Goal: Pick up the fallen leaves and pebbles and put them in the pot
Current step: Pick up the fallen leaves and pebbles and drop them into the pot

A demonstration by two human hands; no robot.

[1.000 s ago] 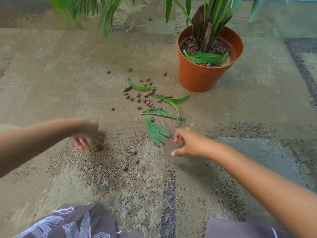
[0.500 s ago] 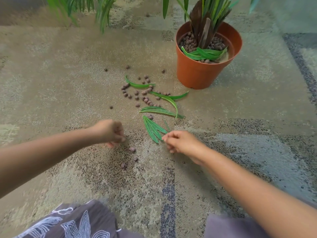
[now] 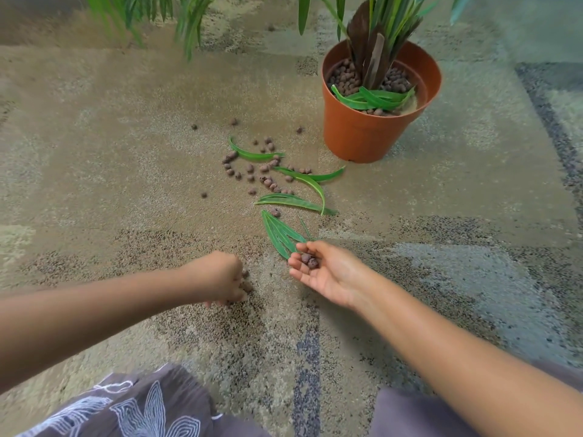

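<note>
Carpet: brown round pebbles, green leaves near pot. Your right hand cups two pebbles; left hand curled, grip unclear.

head-worn view, steeply down, close over carpet

text: none readable | labels: none | brands: none | numbers: none | signs: none | surfaces checked: all in view
</note>
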